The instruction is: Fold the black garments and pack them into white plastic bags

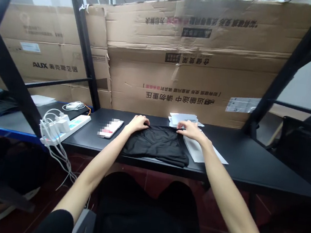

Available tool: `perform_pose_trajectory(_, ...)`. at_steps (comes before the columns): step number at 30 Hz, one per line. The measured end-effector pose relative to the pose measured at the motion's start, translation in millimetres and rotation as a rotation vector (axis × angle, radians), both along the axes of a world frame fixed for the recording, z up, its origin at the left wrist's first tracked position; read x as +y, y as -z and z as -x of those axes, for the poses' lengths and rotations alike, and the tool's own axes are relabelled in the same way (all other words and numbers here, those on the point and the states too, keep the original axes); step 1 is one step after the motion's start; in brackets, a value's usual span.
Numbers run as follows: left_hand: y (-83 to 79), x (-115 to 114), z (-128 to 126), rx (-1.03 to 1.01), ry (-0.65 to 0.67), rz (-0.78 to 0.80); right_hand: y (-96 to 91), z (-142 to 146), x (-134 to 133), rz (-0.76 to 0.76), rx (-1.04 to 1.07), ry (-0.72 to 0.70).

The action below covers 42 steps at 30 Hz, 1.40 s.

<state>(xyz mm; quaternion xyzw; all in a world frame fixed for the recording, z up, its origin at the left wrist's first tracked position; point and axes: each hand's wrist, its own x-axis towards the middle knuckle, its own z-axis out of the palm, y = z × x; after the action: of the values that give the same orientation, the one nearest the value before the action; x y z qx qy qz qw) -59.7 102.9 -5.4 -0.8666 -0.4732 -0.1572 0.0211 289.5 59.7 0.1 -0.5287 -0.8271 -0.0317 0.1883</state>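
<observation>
A folded black cloth garment (156, 144) lies on the black table (241, 162), just in front of me. My left hand (138, 122) grips its far edge near the left corner. My right hand (189, 130) pinches the same edge towards the right corner. White paper sheets (202, 150) stick out under the garment's right side, and more paper (184, 119) lies beyond my right hand. Left of the garment, a smartphone with a blurred screen (110, 128) lies apart from my left hand.
A white power strip (66, 129) with tangled white cables (52, 129) sits at the table's left end. Black shelf uprights (83, 34) stand on both sides, and large cardboard sheets (194, 41) rise behind the table. Another person's leg (2, 167) shows at lower left.
</observation>
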Motion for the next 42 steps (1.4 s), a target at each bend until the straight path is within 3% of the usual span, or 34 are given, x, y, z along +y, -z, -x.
perform_pose_trajectory(6, -5.7, 3.3, 6.0, -0.051, 0.046, -0.035, 1.2, 1.1, -0.8, -0.011, 0.020, 0.022)
perform_pose_trajectory(11, -11.5, -5.7, 25.0, -0.173, 0.098, -0.084, 0.0, 2.1, -15.7, -0.035, 0.045, 0.010)
perform_pose_trajectory(16, -16.1, -40.5, 43.7, -0.202, 0.167, -0.148, 7.0, 3.3, -49.9, -0.154, 0.075, -0.042)
perform_pose_trajectory(22, -14.5, -86.3, 55.0, -0.096, 0.240, -0.149, 26.5, -1.8, -85.6, -0.158, 0.007, -0.072)
perform_pose_trajectory(26, -10.3, -94.7, 53.8, 0.016, 0.233, -0.095, 30.0, -3.7, -93.9, -0.108, -0.007, -0.082)
perform_pose_trajectory(32, -4.9, -108.6, 59.8, 0.036, 0.204, -0.064, 14.8, 0.0, -127.8, -0.022, 0.090, -0.103)
perform_pose_trajectory(37, -6.3, -153.1, 94.6, -0.086, 0.224, -0.044, 13.3, 3.7, -168.8, 0.020, 0.074, -0.183)
perform_pose_trajectory(42, 4.1, -181.4, 133.5, -0.114, 0.222, 0.024, 21.3, 3.8, -177.4, -0.028, 0.041, -0.158)
